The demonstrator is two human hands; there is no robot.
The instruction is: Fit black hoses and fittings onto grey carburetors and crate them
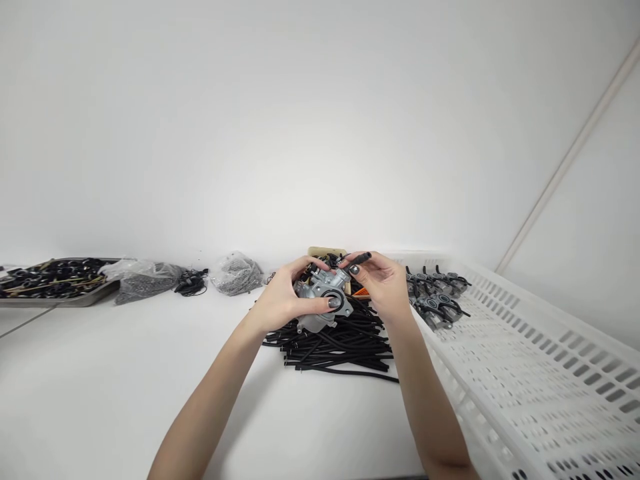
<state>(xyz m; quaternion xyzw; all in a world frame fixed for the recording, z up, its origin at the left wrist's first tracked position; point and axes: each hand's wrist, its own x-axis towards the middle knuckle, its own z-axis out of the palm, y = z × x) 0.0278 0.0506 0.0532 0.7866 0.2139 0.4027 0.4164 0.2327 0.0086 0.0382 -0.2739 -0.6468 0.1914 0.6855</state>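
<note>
A silver metal carburetor point(320, 320) is held up in front of me, its round flanged opening facing my side. My left hand point(285, 300) is closed around its left part, the thumb lying across the flange. At the upper right of the body, my right hand point(383, 283) pinches a black rubber piece point(363, 259) that points up and to the right. Whether that piece is joined to the carburetor is hidden by the fingers. Below and behind lies a pile of black rubber hoses point(335, 350) on the white table point(125, 387).
On the right stands a white perforated crate point(550, 353) with several carburetors point(440, 300) at its far end. A cream bin point(325, 251) of small parts is behind my hands. Plastic bags point(237, 273) of small parts and a metal tray point(100, 293) of black parts line the wall.
</note>
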